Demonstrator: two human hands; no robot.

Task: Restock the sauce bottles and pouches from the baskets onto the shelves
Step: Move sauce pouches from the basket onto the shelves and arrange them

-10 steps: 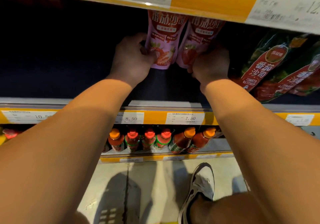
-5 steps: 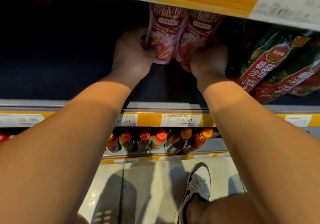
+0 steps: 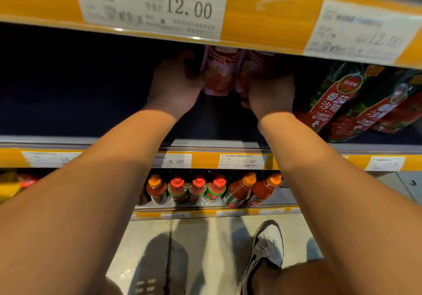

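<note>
Left hand: The left hand (image 3: pixel 174 84) was well inside the dark middle shelf (image 3: pixel 68 139), arm stretched out nearly straight, back of the hand up. Its fingers curled round the left edge of the left pink pouch (image 3: pixel 218 75), thumb at its lower corner.

Left pink pouch: It stood upright at about twelve o'clock from the viewer, its top hidden behind the yellow price rail (image 3: pixel 262 27) of the shelf above. It touched its neighbour along the inner edge.

Right pink pouch: The right pink pouch (image 3: pixel 249 71) stood just beside the first, partly in shadow and partly covered by the hand.

Right hand: The right hand (image 3: pixel 270 96) mirrored the left, arm extended, knuckles toward the camera, fingers wrapped round the right pouch's lower part. How tight the grip was could not be told.

Handling: These looked like soft, filled sauce pouches: light, pliable, with a slick film. They would probably sag or topple if let go off balance. Holding low on the sides near the base seemed sensible, since the bottom gusset is what lets them stand.

Green ketchup packs: At about two o'clock, green ketchup packs (image 3: pixel 331 103) leaned on the same shelf, near the right hand but apart from the pink pair.

Lower shelf: Red sauce bottles (image 3: pixel 196 189) with orange and red caps stood in a row below.

Floor: A white shoe (image 3: pixel 267 249) showed on the pale floor (image 3: pixel 205 237).
</note>
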